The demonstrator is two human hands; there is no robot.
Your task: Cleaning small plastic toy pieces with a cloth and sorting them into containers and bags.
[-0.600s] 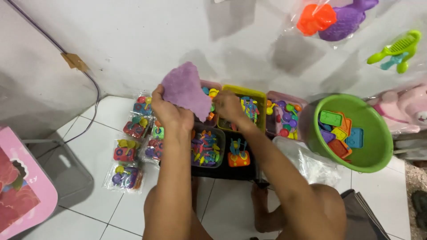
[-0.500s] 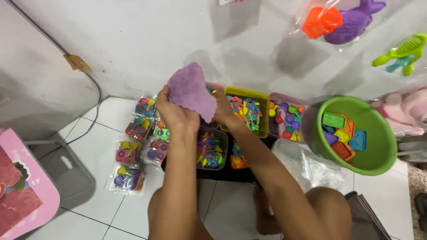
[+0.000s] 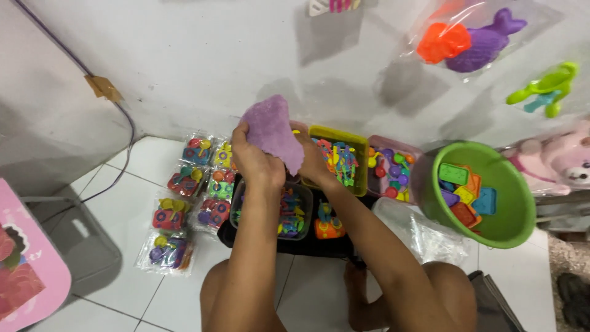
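A flat, rough-edged purple slab of soft dough (image 3: 272, 130) is held up in front of the wall, above the toy trays. My left hand (image 3: 253, 157) grips its lower left edge. My right hand (image 3: 312, 157) grips it from behind on the right, mostly hidden by the slab. Under my hands sit a clear tub of small coloured plastic pieces (image 3: 294, 212) and a yellow tray of coloured toys (image 3: 339, 158).
Several sealed bags of coloured toys (image 3: 184, 206) lie on the white tile floor at the left. A pink tray (image 3: 393, 169), a green basin of plastic moulds (image 3: 479, 193) and clear plastic bags (image 3: 424, 233) are at the right. A pink board (image 3: 27, 270) is at the far left.
My right hand came off the yellow tray and took hold of the purple slab. Both hands with the slab drifted slightly right and lower in view.
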